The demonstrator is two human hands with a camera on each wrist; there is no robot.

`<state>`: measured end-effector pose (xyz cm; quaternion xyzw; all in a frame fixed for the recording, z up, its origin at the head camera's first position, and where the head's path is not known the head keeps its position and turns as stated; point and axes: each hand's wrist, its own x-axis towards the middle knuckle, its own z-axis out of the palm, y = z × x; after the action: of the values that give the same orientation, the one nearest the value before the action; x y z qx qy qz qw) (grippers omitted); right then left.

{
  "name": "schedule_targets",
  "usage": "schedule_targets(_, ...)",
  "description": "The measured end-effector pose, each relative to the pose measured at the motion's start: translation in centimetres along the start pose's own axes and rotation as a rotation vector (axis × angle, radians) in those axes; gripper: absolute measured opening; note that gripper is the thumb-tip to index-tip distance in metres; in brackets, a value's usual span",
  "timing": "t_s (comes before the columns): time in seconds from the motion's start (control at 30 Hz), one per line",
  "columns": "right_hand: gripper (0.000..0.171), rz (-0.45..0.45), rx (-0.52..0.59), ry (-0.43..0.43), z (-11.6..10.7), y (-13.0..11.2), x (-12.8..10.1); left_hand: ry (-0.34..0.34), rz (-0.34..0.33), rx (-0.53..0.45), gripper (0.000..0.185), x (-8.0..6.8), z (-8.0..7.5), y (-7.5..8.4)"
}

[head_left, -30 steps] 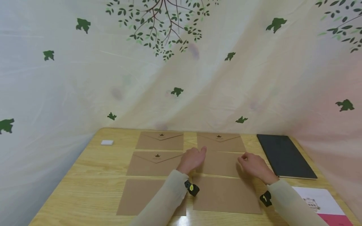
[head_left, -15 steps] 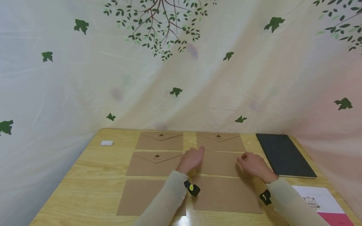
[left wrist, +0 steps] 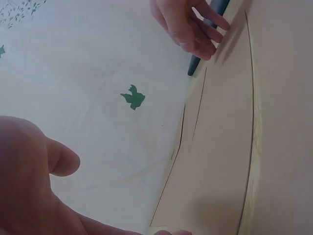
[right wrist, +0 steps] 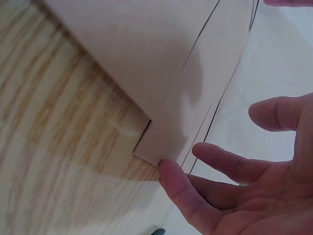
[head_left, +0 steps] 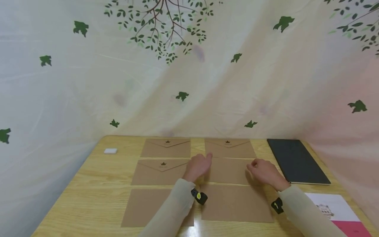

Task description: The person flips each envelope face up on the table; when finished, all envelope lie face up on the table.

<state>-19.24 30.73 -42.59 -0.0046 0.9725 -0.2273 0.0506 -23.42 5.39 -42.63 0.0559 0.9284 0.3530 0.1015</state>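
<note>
Six brown paper envelopes lie flat in two columns and three rows. My left hand (head_left: pixel 196 168) is at the left end of the right column's middle envelope (head_left: pixel 227 171), thumb raised. In the left wrist view, the left hand's thumb (left wrist: pixel 63 157) stands apart from the fingers, most of which are out of frame. At the envelope's other end is my right hand (head_left: pixel 267 173). The right wrist view shows its fingers (right wrist: pixel 183 193) loosely bent, one fingertip at an envelope corner, with the thumb apart. Neither hand grips the paper.
A black notebook (head_left: pixel 297 161) lies to the right, with a white and pink booklet (head_left: pixel 333 205) nearer me, partly behind the right sleeve. A small white block (head_left: pixel 111 151) sits at the far left of the wooden table (head_left: pixel 88 191). A printed curtain (head_left: pixel 148 92) hangs behind.
The head view has shifted slightly. Both hands stay nearly still at the ends of the same envelope, and the envelopes keep their places.
</note>
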Motion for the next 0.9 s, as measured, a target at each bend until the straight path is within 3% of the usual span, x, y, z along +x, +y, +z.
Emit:
schedule_targets(0.37,0.039,-0.012,-0.025,0.008,0.17,0.24,0.15,0.009,-0.048,-0.117,0.069,0.13,0.01,-0.26)
schedule_targets(0.53,0.039,-0.022,-0.030,0.013,0.14,0.52,0.14,0.037,-0.035,-0.144,0.069,0.31,0.00,-0.54)
schedule_targets(0.77,0.043,0.007,0.000,-0.009,-0.03,0.49,-0.16,-0.039,-0.035,-0.209,0.058,-0.16,0.11,-0.23)
schedule_targets(0.9,0.043,0.005,0.009,-0.010,0.05,0.42,-0.15,-0.027,-0.028,-0.165,0.053,-0.29,0.13,0.01)
